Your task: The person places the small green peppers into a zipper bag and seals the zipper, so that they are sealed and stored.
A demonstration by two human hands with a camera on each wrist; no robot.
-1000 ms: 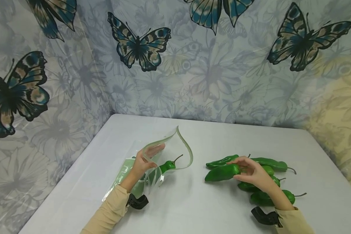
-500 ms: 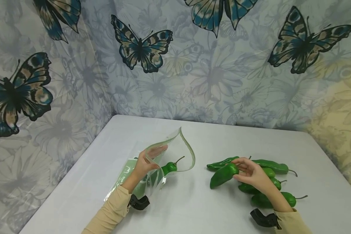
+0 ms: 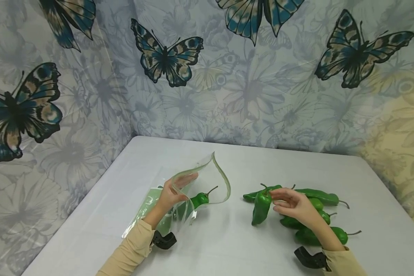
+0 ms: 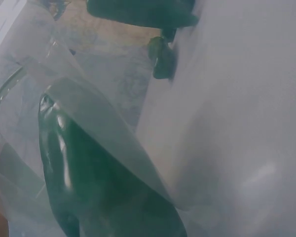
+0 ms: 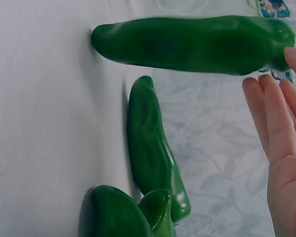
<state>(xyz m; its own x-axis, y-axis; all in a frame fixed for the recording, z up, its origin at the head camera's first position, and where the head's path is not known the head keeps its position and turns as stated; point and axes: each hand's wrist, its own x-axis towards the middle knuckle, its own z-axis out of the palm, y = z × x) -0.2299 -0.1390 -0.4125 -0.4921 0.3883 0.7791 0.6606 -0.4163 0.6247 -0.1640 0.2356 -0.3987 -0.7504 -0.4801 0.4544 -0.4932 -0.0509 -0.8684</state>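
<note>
My left hand (image 3: 173, 191) holds a clear zip bag (image 3: 226, 180) with its mouth spread wide toward the right. Inside the bag lies a green pepper (image 3: 201, 198), its stem pointing up to the opening; the left wrist view shows this pepper (image 4: 103, 177) through the plastic. With thumb and fingertips my right hand (image 3: 294, 205) pinches another green pepper (image 3: 261, 209) near its stem end. That pepper stands nearly upright, tip down, and in the right wrist view the pepper's (image 5: 187, 44) tip is right at the white tabletop.
Several green peppers (image 3: 319, 234) lie loosely grouped under and around my right hand. A flat pale-green printed package (image 3: 143, 209) lies beneath my left forearm. Behind the white table (image 3: 248, 253) hangs a butterfly-patterned cloth (image 3: 255, 115).
The pepper in my right hand has swung from lying almost level to nearly upright, its tip now downward. My left hand and the bag have hardly moved.
</note>
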